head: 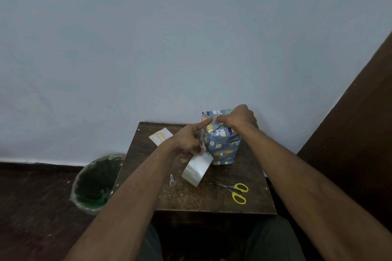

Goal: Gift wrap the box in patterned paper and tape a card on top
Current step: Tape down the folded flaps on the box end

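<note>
Head view: box [221, 146] stands on the surface [191, 195], looks light and crinkly. Right hand [237, 119] pinches the top fold, left hand [188, 140] holds tape [196, 170], finger pressing the seam. Grip by the sides.

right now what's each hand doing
Left hand: holds the tape roll, forefinger pressing on the box.
Right hand: fingers curled, pinching the paper fold on the box top.
</note>
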